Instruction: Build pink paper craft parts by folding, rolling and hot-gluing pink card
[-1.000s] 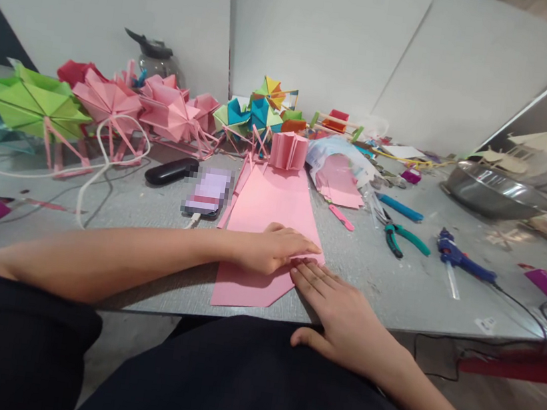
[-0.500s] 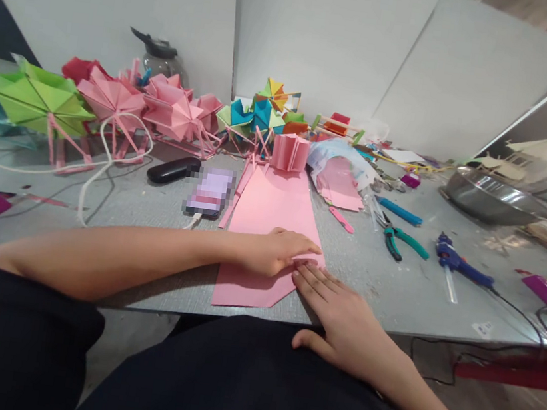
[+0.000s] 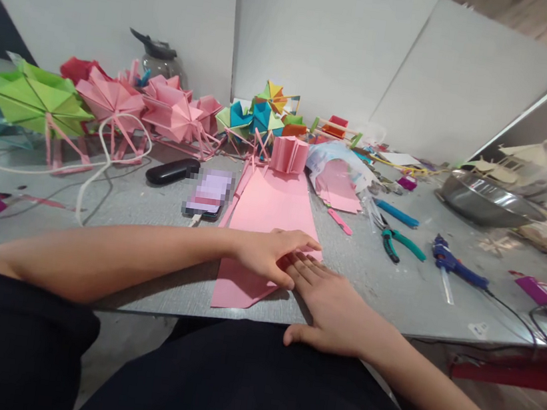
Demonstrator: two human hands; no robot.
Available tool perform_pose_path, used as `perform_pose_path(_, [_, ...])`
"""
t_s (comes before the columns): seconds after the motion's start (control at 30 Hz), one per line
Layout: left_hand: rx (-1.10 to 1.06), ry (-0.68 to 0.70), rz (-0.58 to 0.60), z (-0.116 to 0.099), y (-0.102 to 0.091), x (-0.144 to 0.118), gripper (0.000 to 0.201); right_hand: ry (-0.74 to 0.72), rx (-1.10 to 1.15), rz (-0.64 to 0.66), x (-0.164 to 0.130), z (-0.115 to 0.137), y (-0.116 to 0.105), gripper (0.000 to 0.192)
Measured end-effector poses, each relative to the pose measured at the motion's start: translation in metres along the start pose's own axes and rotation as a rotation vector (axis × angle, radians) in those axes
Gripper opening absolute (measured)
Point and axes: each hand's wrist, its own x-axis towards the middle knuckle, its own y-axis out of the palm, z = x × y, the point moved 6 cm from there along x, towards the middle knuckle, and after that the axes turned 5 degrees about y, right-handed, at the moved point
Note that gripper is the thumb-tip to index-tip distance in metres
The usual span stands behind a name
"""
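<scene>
A long sheet of pink paper lies lengthwise on the table in front of me. Its near right corner is turned up, leaving a slanted edge under my hands. My left hand rests across the sheet, thumb apart from the fingers, which reach toward the right edge. Flat and stretched out, the fingers of my right hand press on the paper beside it, their tips partly under my left hand. A pleated pink paper piece stands at the sheet's far end.
Left of the sheet are a phone on a cable and a black case. Folded paper models line the back. At right lie a pink cutter, pliers, a blue glue gun and a metal bowl.
The turned-up corner is larger, its slanted edge now reaching farther left. My right hand has slid slightly left, and my left thumb has spread away from the fingers.
</scene>
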Motion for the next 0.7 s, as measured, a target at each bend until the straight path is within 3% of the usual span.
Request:
perform_pose_path(0.4, [0.125, 0.019, 0.01, 0.005, 0.005, 0.005, 0.079, -0.131, 0.139, 0.062, 0.014, -0.009, -0.014, 0.105])
perform_pose_path(0.47, [0.14, 0.007, 0.015, 0.004, 0.006, 0.005, 0.077, -0.137, 0.127, 0.04, 0.009, -0.014, -0.016, 0.092])
perform_pose_path(0.6, [0.147, -0.025, 0.013, 0.009, 0.009, 0.005, 0.09, -0.089, 0.041, -0.129, 0.001, -0.028, -0.023, 0.044])
perform_pose_path(0.7, [0.153, -0.041, 0.001, 0.013, 0.011, 0.005, 0.096, -0.098, -0.084, -0.255, 0.003, -0.03, -0.024, 0.032])
